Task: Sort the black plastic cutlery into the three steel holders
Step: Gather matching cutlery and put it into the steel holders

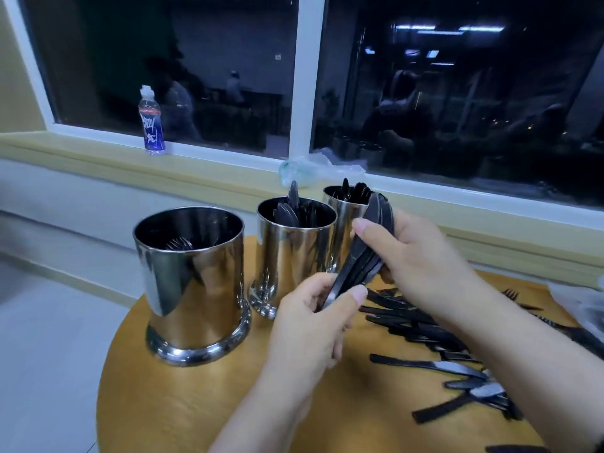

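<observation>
On the round wooden table (196, 403), loose cutlery (434, 338) lies at 4 o'clock. The left hand (310, 325) pinches the handle ends of a spoon bundle (362, 253); the right hand (421, 256) grips its bowls. Three steel holders (192, 282) stand at 10 to 12 o'clock, a bottle (151, 125) on the sill beyond.

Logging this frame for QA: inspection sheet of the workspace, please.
Surface: round wooden table, partly bare.
Job's things: three steel holders in a row; near holder shows fork tines, middle holder and far holder hold black pieces. Loose cutlery pile lies on the table's right side.
Clutter: plastic bag and water bottle on the window ledge.
Grippers: left hand pinches the handle end of a spoon bundle; right hand grips its bowl end.
Cables: nothing seen.
Surroundings: dark window with reflections, pale wall below.
</observation>
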